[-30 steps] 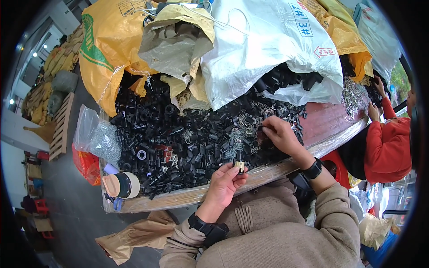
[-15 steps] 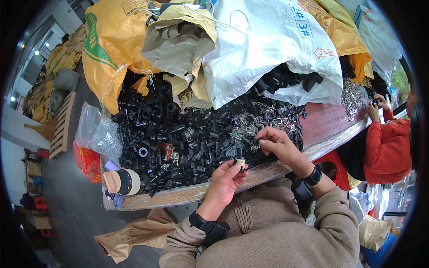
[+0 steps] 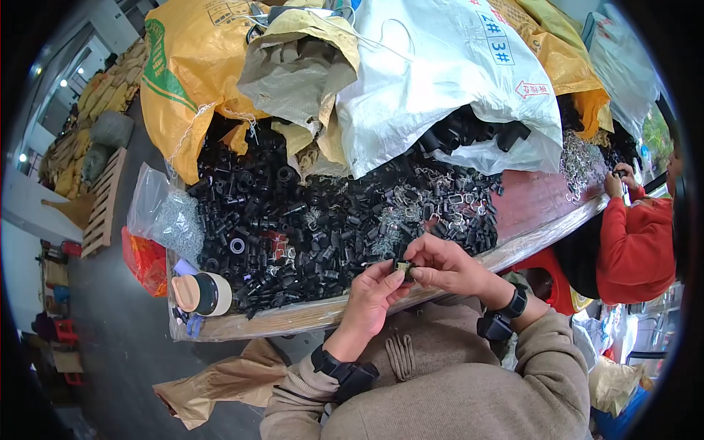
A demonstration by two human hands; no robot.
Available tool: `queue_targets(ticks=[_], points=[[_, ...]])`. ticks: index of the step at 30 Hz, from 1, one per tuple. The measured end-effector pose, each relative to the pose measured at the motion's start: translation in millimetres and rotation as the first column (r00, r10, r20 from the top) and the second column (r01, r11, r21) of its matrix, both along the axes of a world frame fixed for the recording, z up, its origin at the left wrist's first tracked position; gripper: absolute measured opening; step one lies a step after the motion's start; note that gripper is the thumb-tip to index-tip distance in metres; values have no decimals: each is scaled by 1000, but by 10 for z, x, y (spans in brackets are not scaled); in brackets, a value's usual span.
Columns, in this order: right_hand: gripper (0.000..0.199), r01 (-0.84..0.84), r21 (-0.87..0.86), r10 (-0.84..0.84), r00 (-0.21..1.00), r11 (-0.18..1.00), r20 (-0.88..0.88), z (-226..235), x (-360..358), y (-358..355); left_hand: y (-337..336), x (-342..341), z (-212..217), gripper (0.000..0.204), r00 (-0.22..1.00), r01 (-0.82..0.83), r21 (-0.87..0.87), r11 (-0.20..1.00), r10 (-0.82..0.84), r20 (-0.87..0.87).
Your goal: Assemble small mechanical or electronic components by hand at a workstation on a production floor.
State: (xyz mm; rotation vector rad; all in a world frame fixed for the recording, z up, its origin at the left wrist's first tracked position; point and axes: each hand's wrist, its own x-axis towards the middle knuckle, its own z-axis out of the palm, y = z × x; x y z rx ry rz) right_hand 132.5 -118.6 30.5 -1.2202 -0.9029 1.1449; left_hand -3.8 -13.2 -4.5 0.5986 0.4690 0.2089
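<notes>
Over the table's near edge my two hands meet at a small black plastic fitting with a pale yellowish band (image 3: 402,268). My left hand (image 3: 372,295) pinches it between thumb and fingertips. From the right, my right hand (image 3: 456,270) brings its closed thumb and forefinger against the same fitting; the small black piece in that pinch is mostly hidden by the fingers. Behind my hands spreads a heap of loose black plastic fittings (image 3: 242,209). Small metal clips (image 3: 396,220) lie among them.
A white sack (image 3: 440,81) and a yellow sack (image 3: 191,66) lean over the heap. A cream cup (image 3: 213,295) stands at the left corner beside a clear bag of small metal parts (image 3: 180,227). Wrapped wood edges the table (image 3: 293,320). A co-worker in red (image 3: 634,253) works at right.
My right hand has moved down and left, bringing its small black piece to the fitting in my left hand. The fitting has turned and is now more covered by fingers.
</notes>
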Motion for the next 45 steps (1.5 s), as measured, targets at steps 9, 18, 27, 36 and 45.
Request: queue_targets(ticks=[9, 18, 27, 36, 45], points=[[22, 127, 282, -293, 662, 951, 690, -76, -59, -13, -10, 5, 27, 17, 996, 85, -52, 995, -83, 33], [25, -62, 440, -386, 381, 896, 840, -82, 32, -55, -45, -4, 23, 22, 980, 195, -3, 981, -195, 45], [20, 415, 382, -435, 38, 826, 900, -67, 1327, 439, 47, -54, -78, 27, 990, 136, 99, 986, -140, 29], [38, 512, 319, -300, -121, 798, 946, -297, 1477, 530, 22, -50, 13, 28, 996, 80, 64, 995, -77, -45], [30, 716, 266, -733, 679, 645, -50, -36, 1268, -334, -9, -10, 13, 29, 998, 65, 24, 998, -65, 3]])
